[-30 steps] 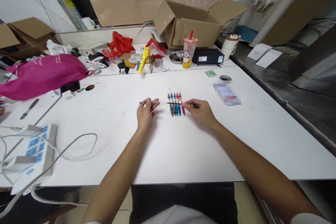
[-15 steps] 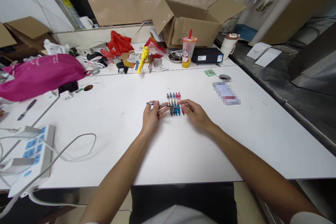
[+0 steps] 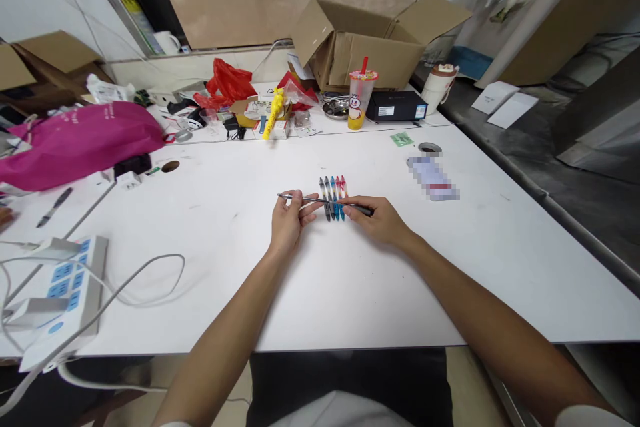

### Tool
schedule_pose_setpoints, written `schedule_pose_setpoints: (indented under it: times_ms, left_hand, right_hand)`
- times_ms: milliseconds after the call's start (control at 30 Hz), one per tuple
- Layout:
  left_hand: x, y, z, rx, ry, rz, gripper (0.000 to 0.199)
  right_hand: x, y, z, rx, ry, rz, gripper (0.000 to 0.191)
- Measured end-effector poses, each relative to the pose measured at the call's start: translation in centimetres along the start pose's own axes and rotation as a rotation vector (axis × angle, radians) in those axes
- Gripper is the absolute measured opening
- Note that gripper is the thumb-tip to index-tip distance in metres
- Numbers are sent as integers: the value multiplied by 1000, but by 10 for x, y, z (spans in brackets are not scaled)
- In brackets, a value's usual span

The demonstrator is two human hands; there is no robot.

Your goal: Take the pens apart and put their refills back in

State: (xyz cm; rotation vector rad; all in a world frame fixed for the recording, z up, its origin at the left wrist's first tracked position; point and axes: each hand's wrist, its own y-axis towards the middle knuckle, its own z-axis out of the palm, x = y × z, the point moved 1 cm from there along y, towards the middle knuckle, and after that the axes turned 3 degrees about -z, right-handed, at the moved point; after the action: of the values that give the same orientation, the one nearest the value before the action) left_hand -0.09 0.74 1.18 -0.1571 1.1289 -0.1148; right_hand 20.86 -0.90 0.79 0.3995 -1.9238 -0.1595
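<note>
My left hand [image 3: 286, 223] pinches a slim, silver-and-dark pen [image 3: 309, 199] between thumb and fingertips, holding it nearly level with the other fingers half spread. My right hand [image 3: 383, 220] is closed on a dark pen barrel [image 3: 361, 209], whose thick end sticks out past the fingers. The two pieces lie almost in one line; whether they join is too small to make out. Beneath and between my hands, a row of several pens [image 3: 333, 183] in grey, blue and red lies side by side on the white table [image 3: 320, 280]. My right fingers partly cover the red ones.
A power strip [image 3: 93, 280] with cables is at left, near a loose pen [image 3: 54, 207] and a pink bag [image 3: 95, 140]. Another person's hand [image 3: 5, 215] shows at the left edge. A drink cup [image 3: 361, 100], black box [image 3: 397, 107] and tape roll [image 3: 429, 149] stand farther back.
My right hand has turned slightly, and the dark barrel now shows beneath its fingers. My left hand keeps its pinch nearly in place. The view has shifted a little.
</note>
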Motion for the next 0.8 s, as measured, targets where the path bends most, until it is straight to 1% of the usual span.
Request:
schedule_pose_setpoints:
  times_ms: [133,233,367,433,500,567,600,667,700,733,800]
  left_hand:
    - [1,-1,1,9,6,0,33]
    - [4,-2,3,39,9,-27,34]
    - [9,-5,6,78,10,-55,36]
    - [11,-5,5,91,34,-59,37]
    - [12,-5,4,100,77,-61,35]
    - [12,-5,3,102,118,-59,35]
    - [12,-5,3,103,128,-60,35]
    - [11,-4,3,110,132,-71,37]
    - [11,-4,3,114,126,-77,38]
    - [10,-4,3,117,118,-81,38]
    - [10,-3,3,107,100,-80,38]
  right_hand:
    - [0,0,1,10,10,5,26]
    - [2,-1,5,24,28,7,27]
    - [3,-2,11,89,-24,-64,35]
    - [2,-2,13,83,-31,-73,37]
    - [1,-2,14,41,9,-31,32]
    - [1,-3,14,27,53,42,25]
    - [2,-3,14,38,58,75,26]
    - [3,-4,15,66,43,118,39]
    - [3,-4,15,63,31,124,43]
    - [3,-4,15,45,23,116,44]
    - [3,-3,16,-8,52,78,33]
